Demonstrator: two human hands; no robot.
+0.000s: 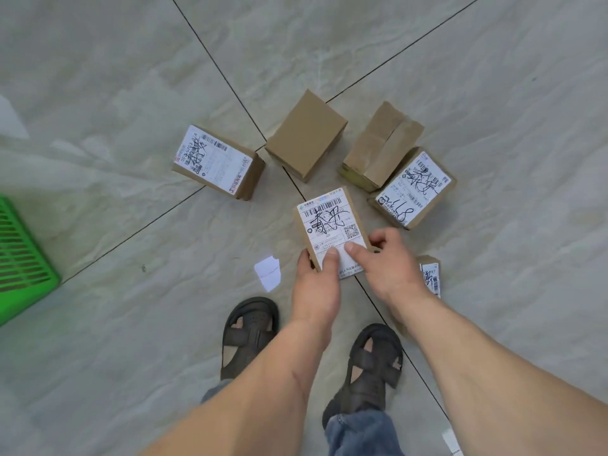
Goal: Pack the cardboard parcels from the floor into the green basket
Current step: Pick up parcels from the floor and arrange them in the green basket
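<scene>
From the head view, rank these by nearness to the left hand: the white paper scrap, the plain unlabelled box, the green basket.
Measured from the left hand:
1. White paper scrap, on the floor just to its left.
2. Plain unlabelled box, ahead, beyond the held parcel.
3. Green basket, far left at the frame edge.

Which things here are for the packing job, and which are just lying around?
For the job: green plastic slatted basket; six brown cardboard parcels, one held by left hand and right hand.

Lying about: torn white paper scrap; white scrap at bottom right.

Paper scrap (268,273), sandals (250,334), tiled floor (131,93)
</scene>
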